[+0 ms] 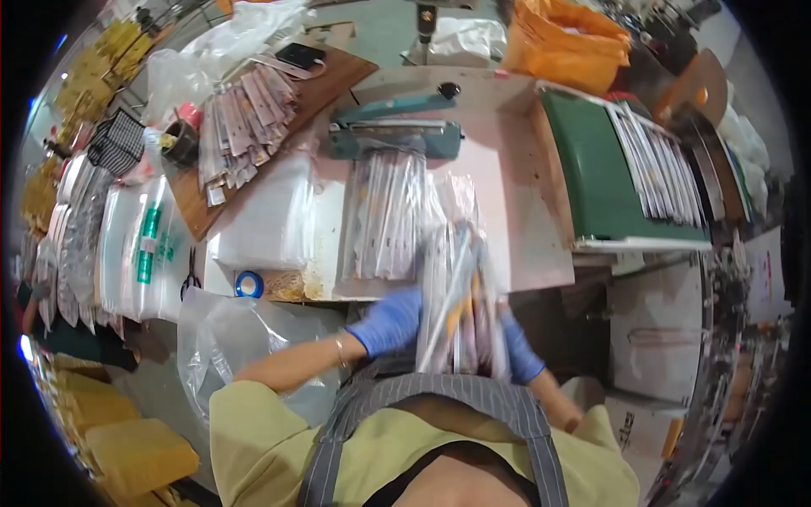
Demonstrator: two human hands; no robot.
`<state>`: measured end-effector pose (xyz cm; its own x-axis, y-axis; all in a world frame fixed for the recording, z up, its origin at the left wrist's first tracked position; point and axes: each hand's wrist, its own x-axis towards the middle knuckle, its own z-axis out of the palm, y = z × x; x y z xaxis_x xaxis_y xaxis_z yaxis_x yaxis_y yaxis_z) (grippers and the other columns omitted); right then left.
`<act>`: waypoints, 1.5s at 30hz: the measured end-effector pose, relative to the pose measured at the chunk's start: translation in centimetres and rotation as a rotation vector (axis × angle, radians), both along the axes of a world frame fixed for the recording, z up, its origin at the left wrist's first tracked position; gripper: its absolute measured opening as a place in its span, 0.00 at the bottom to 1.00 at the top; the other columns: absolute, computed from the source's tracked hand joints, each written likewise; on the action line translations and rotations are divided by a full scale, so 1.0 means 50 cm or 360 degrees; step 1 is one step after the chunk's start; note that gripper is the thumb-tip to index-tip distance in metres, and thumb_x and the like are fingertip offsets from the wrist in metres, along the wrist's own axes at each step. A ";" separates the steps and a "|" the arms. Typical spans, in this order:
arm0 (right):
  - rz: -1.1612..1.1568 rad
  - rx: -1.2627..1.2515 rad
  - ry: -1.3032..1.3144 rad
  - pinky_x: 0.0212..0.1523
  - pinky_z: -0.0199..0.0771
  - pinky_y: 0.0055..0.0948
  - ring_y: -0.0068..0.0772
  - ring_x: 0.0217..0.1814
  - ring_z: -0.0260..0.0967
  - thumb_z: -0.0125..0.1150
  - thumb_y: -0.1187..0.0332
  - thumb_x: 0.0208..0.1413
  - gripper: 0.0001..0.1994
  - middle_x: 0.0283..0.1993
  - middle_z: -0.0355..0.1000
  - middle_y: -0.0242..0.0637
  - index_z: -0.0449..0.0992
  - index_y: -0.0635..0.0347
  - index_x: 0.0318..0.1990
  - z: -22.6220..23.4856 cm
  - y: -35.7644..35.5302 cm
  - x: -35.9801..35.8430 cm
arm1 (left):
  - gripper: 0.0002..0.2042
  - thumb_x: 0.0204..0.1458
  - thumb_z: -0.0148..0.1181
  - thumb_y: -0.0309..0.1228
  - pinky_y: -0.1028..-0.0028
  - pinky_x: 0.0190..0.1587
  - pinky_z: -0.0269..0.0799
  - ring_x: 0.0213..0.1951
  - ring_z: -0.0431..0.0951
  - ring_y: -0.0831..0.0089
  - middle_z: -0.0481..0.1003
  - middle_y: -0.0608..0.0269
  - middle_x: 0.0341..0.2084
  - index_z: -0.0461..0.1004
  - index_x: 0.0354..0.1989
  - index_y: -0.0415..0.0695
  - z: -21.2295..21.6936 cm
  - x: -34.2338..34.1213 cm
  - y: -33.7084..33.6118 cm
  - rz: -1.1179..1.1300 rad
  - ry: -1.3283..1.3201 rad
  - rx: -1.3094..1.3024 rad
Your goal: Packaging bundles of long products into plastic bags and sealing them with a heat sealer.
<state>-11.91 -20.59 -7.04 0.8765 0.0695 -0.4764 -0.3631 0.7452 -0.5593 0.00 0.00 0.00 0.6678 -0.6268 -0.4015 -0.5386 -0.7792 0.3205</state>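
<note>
Wrapped bundle (460,308) sits between left hand (391,323) and right hand (519,348), long axis crossing near edge of tabletop (525,241). Fingers blurred, part-hidden; grip cannot be told.

From the bundle (461,304), the left hand (390,323) is just beside it at 9 o'clock, the right hand (519,348) at 4. The bundle's far end reaches over the table (517,190). At 11, a filled bag (382,221) lies on the table, the sealer (395,142) behind it. Stacked bags (263,218) lie at 10; at 9, tape (249,284), then scissors (191,275) farther out. Between 10 and 11, the board (336,78) bears packs (249,122), a phone (301,56) behind them. Toward 1:30, the tray (587,160) holds sheets (659,165) in its right part.
</note>
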 end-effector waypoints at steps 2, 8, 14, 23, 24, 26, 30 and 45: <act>0.0290 -0.1095 -0.0530 0.33 0.66 0.27 0.23 0.32 0.64 0.31 0.47 0.58 0.27 0.33 0.69 0.31 0.61 0.59 0.54 0.114 0.024 0.006 | 0.18 0.42 0.52 0.29 0.63 0.37 0.68 0.39 0.71 0.59 0.70 0.48 0.38 0.65 0.44 0.40 0.047 0.024 0.062 -0.0190 -0.0373 -0.0617; 0.0324 -0.3372 -0.1736 0.29 0.65 0.37 0.45 0.28 0.64 0.54 0.77 0.40 0.04 0.24 0.63 0.43 0.68 0.63 0.26 0.421 -0.110 0.264 | 0.11 0.38 0.54 0.27 0.63 0.31 0.68 0.24 0.72 0.58 0.73 0.53 0.23 0.70 0.32 0.37 0.229 0.245 -0.050 0.0121 -0.0901 -0.1389; 0.0439 -0.3156 -0.1778 0.27 0.66 0.34 0.47 0.27 0.65 0.52 0.78 0.39 0.02 0.23 0.64 0.44 0.68 0.63 0.24 0.468 -0.123 0.296 | 0.04 0.39 0.51 0.24 0.73 0.25 0.67 0.19 0.73 0.70 0.70 0.50 0.16 0.72 0.22 0.39 0.254 0.289 -0.054 0.0103 -0.0858 -0.1514; -0.1106 -0.4029 -0.1791 0.35 0.66 0.38 0.44 0.31 0.67 0.56 0.70 0.42 0.08 0.29 0.68 0.42 0.69 0.61 0.31 0.480 -0.044 0.354 | 0.04 0.43 0.51 0.19 0.82 0.22 0.66 0.19 0.68 0.85 0.70 0.68 0.15 0.70 0.19 0.37 0.274 0.271 -0.136 0.0206 -0.0520 -0.1752; -0.1095 -0.4029 -0.1778 0.35 0.66 0.38 0.44 0.31 0.67 0.56 0.70 0.42 0.08 0.29 0.68 0.42 0.69 0.61 0.31 0.452 -0.037 0.364 | 0.03 0.43 0.51 0.19 0.83 0.23 0.66 0.20 0.69 0.84 0.70 0.67 0.16 0.70 0.20 0.38 0.277 0.263 -0.137 0.0214 -0.0417 -0.1899; -0.0165 -0.3818 -0.1687 0.37 0.64 0.39 0.45 0.32 0.66 0.54 0.69 0.43 0.09 0.28 0.67 0.42 0.68 0.61 0.33 0.384 -0.042 0.381 | 0.05 0.42 0.55 0.22 0.79 0.31 0.69 0.29 0.73 0.78 0.73 0.63 0.27 0.71 0.30 0.41 0.250 0.273 -0.131 0.0263 0.0171 -0.2011; -0.0103 -0.3657 -0.1609 0.32 0.65 0.36 0.44 0.28 0.66 0.53 0.70 0.44 0.06 0.26 0.66 0.41 0.68 0.60 0.31 0.359 -0.031 0.393 | 0.25 0.32 0.68 0.33 0.73 0.42 0.67 0.41 0.69 0.75 0.70 0.59 0.39 0.67 0.42 0.44 0.121 0.237 -0.108 0.0128 0.0055 -0.2438; -0.0375 -0.2002 -0.1222 0.31 0.63 0.22 0.22 0.28 0.61 0.48 0.66 0.55 0.09 0.23 0.65 0.34 0.69 0.61 0.37 0.270 0.036 0.772 | 0.10 0.37 0.65 0.30 0.80 0.35 0.67 0.30 0.73 0.81 0.75 0.68 0.26 0.76 0.29 0.40 -0.134 0.396 -0.153 0.1239 0.1281 -0.2027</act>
